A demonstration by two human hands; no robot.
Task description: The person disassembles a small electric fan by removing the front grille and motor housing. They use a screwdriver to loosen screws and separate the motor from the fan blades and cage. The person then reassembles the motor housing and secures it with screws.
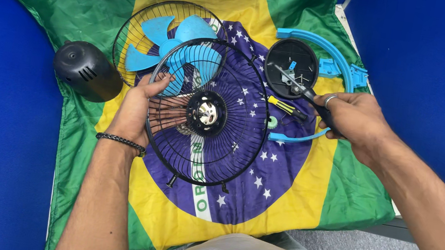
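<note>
Steadying the black wire fan guard (209, 117) with our flat, open left hand (138, 108), our right hand (356, 120) grips a screwdriver (300, 90) over the screw-holding black round cover (291, 67) just ahead.

The left hand (138, 106) lies flat under the black wire fan guard (207, 113), fingers (161, 80) touching the blue blade (172, 44). The right hand (356, 120) grips a black-handled tool (300, 90), its tip in the round black cover (291, 68) just beyond the fingers.
</note>
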